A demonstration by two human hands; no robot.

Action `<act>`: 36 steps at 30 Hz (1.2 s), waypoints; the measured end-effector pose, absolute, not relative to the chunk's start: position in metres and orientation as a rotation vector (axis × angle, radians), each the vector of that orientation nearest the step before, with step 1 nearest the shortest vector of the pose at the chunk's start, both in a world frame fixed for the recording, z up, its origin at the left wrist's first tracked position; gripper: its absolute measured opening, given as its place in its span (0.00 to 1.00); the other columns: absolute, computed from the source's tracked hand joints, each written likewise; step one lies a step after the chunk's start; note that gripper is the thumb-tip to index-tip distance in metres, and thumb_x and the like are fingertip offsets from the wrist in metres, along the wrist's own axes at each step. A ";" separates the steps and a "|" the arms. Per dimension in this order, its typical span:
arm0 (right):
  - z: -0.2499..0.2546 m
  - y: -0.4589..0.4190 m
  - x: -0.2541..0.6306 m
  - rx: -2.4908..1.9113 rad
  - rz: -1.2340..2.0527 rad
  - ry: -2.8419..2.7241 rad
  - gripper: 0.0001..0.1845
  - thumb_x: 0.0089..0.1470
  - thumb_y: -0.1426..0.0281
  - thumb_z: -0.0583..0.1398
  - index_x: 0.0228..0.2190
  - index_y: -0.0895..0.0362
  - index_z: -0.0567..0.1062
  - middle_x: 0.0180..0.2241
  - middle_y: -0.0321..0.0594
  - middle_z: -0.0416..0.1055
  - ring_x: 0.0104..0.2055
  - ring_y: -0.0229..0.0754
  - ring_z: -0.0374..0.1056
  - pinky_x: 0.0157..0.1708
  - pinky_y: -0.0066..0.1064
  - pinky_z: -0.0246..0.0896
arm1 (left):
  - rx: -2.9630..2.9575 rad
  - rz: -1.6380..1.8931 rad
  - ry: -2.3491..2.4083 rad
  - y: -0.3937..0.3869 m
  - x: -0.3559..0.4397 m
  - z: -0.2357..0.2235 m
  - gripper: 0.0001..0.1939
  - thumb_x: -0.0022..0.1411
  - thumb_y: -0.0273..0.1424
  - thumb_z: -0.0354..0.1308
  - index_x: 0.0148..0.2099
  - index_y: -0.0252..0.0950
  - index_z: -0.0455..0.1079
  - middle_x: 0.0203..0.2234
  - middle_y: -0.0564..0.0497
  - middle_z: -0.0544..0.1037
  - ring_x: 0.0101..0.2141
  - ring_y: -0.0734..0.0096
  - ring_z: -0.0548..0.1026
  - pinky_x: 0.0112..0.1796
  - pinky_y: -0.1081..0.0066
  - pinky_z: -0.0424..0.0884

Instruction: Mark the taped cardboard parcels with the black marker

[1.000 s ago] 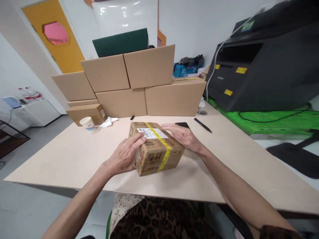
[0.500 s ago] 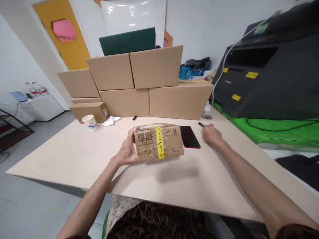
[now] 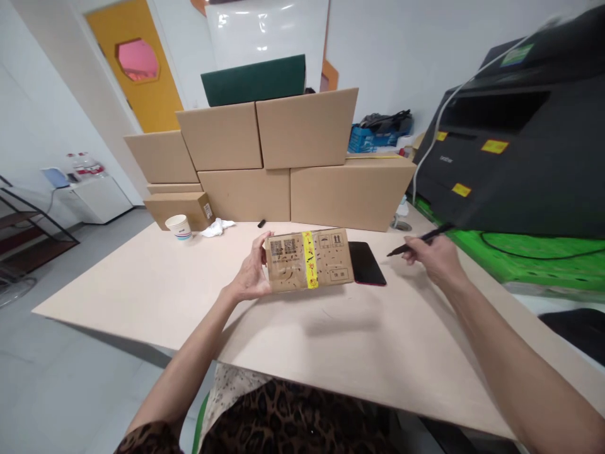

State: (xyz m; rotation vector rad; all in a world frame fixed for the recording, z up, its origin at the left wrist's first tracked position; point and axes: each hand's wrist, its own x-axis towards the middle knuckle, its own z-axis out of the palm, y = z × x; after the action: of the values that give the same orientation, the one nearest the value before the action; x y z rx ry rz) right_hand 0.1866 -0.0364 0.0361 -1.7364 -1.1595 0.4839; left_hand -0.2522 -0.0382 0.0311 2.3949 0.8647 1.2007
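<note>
My left hand [image 3: 251, 268] grips the left end of a small cardboard box [image 3: 288, 271], holding it tilted above the table. Yellow tape with red lettering crosses the box's near face, which bears printed codes and black marks. In my right hand [image 3: 435, 257] is a black marker pen [image 3: 425, 236], its dark tip pointing left. A phone with a dark screen [image 3: 369, 265] lies between the box and the pen, partly hidden behind the box. The small black cap [image 3: 261, 223] rests on the table near the stacked boxes.
Stacked cardboard boxes [image 3: 243, 195] line the back of the table [image 3: 155, 296], topped by a dark green box [image 3: 255, 82]. A paper cup [image 3: 178, 227] and a crumpled tissue [image 3: 217, 227] stand at the left. A large dark printer [image 3: 510, 145] sits on a green surface at the right.
My right hand has lifted the marker pen off the table and turned it so that its tip points left toward the box. The box stays in my left hand. The view has shifted slightly left.
</note>
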 end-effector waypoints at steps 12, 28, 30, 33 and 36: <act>0.084 -0.111 0.098 -0.619 1.078 -0.967 0.24 0.53 0.41 0.67 0.32 0.48 0.84 0.16 0.32 0.66 0.15 0.35 0.59 0.12 0.28 0.53 | 2.420 1.206 0.870 -0.029 -0.246 0.029 0.66 0.44 0.47 0.76 0.74 0.44 0.38 0.69 0.31 0.56 0.52 0.49 0.75 0.51 0.50 0.76; 0.065 -0.134 0.049 -0.700 0.721 -1.230 0.08 0.58 0.65 0.67 0.39 0.54 0.81 0.27 0.37 0.79 0.21 0.39 0.73 0.20 0.31 0.66 | 2.453 1.251 0.841 -0.029 -0.240 0.025 0.64 0.46 0.44 0.75 0.75 0.43 0.39 0.68 0.31 0.57 0.49 0.52 0.76 0.48 0.51 0.77; 0.061 -0.135 0.048 -0.770 0.649 -1.280 0.08 0.57 0.66 0.68 0.40 0.54 0.81 0.28 0.37 0.79 0.23 0.40 0.74 0.23 0.33 0.69 | 2.452 1.253 0.831 -0.029 -0.240 0.025 0.63 0.46 0.45 0.75 0.75 0.43 0.39 0.68 0.31 0.57 0.49 0.52 0.76 0.48 0.51 0.78; 0.061 -0.135 0.043 -0.858 0.460 -1.321 0.07 0.53 0.69 0.70 0.35 0.53 0.79 0.23 0.33 0.75 0.21 0.38 0.70 0.22 0.30 0.66 | 2.455 1.269 0.826 -0.029 -0.240 0.024 0.63 0.47 0.44 0.75 0.75 0.43 0.40 0.68 0.31 0.57 0.49 0.52 0.76 0.48 0.51 0.78; 0.064 -0.135 0.035 -0.903 0.303 -1.321 0.07 0.51 0.70 0.68 0.30 0.53 0.74 0.20 0.28 0.69 0.17 0.34 0.64 0.17 0.26 0.59 | 2.461 1.286 0.826 -0.029 -0.242 0.023 0.63 0.47 0.43 0.75 0.75 0.44 0.40 0.68 0.31 0.58 0.49 0.52 0.76 0.48 0.50 0.78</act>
State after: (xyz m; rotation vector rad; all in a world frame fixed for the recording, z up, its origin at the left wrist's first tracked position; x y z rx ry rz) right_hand 0.0355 -0.1347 0.0643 -0.9031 -1.3214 0.3027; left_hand -0.2416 -0.0285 0.0228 2.4607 0.8262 1.2862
